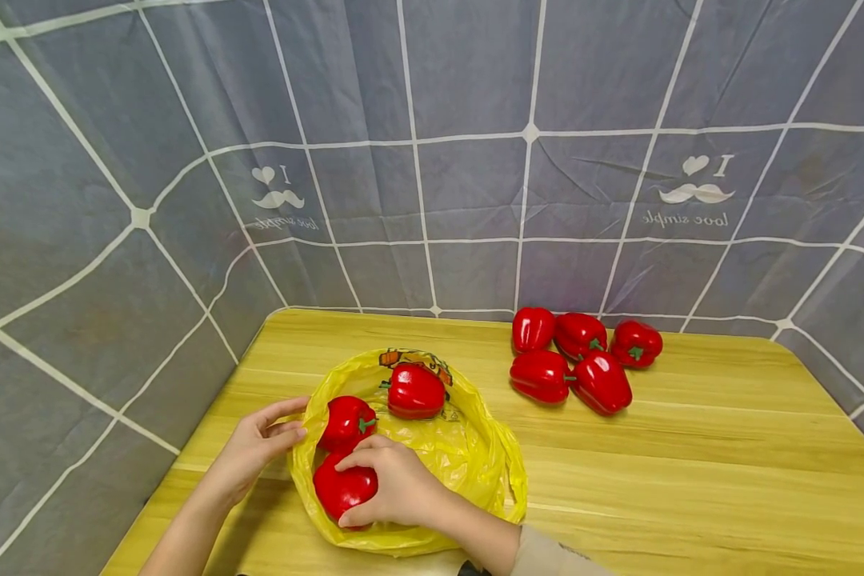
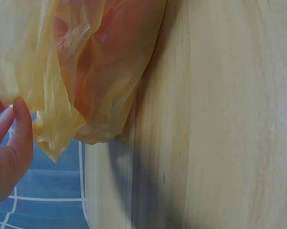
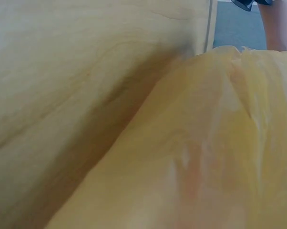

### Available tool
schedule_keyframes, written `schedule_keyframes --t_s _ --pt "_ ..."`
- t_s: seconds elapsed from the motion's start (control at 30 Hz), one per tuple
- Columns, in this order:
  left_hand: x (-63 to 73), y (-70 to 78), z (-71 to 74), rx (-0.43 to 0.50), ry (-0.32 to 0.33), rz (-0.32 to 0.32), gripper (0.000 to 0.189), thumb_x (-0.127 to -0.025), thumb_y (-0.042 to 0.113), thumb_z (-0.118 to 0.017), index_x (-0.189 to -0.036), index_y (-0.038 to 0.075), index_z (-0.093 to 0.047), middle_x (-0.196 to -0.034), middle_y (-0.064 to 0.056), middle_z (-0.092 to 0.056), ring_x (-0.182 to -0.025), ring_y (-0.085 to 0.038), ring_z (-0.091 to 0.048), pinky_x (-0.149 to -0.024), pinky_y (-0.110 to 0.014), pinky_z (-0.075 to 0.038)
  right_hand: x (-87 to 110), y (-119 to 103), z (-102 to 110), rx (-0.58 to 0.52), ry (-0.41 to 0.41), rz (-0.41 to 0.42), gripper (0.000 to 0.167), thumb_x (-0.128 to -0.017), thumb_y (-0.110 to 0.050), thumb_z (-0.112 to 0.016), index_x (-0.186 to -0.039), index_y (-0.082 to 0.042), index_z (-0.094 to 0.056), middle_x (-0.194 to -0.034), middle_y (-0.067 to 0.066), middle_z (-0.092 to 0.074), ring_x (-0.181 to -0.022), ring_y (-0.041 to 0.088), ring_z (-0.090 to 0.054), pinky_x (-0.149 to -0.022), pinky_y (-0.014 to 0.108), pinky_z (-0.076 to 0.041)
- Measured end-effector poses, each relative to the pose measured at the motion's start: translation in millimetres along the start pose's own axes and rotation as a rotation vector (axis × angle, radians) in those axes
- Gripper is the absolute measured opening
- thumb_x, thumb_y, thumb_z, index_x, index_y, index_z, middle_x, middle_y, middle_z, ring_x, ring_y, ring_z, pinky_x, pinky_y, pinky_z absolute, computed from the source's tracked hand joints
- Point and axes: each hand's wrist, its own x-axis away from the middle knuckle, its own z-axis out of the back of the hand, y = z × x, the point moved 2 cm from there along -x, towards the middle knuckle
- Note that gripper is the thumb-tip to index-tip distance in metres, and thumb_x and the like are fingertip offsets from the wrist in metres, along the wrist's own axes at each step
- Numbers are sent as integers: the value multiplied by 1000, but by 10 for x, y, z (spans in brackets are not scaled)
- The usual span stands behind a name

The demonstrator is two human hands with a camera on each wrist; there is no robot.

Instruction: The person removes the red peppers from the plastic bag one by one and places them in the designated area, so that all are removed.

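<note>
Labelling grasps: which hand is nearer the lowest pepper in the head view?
Right: the right hand grips that pepper; the left hand is apart from it, holding the yellow bag at its left side.

One wide view, two close ones

The head view looks forward and down from above the table's (image 1: 691,456) near side, far enough back to frame the left hand (image 1: 255,448), the right hand (image 1: 399,484), the bag (image 1: 478,440) and the curtain (image 1: 475,188) behind. The left wrist view lies sideways, near the bag's outer side, facing the curtain. The right wrist view sits very close to the bag. All three share bag and table.
</note>
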Motion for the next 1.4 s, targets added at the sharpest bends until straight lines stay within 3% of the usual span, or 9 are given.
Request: schedule_keyframes --t_s 0.47,0.97,1.4 --pt "8 1 3 -3 -1 1 50 -88 0 -59 -131 -15 -40 -114 -9 -56 -92 -6 -59 -76 -21 -50 -23 -8 -38 10 -15 -25 42 -67 -25 -84 -106 -18 -70 -105 -7 -54 -93 4 -52 -77 17 -46" --pt "2 -14 5 2 7 0 50 -88 0 -60 -132 -15 -40 -111 -6 -58 -92 -5 -60 -75 -21 -50 23 69 78 3 -18 -33 41 -66 -23 -83 -104 -20 -69 -106 -9 -55 -94 5 -51 -75 19 -46" --pt "-6 -9 12 -2 14 18 51 -88 1 -60 -133 -13 -40 -110 -5 -59 -91 -5 -59 -75 -21 -50 72 59 318 -125 -18 -70 42 -66 -18 -82 -106 -21 -69 -108 -10 -56 -97 7 -52 -76 22 -47"
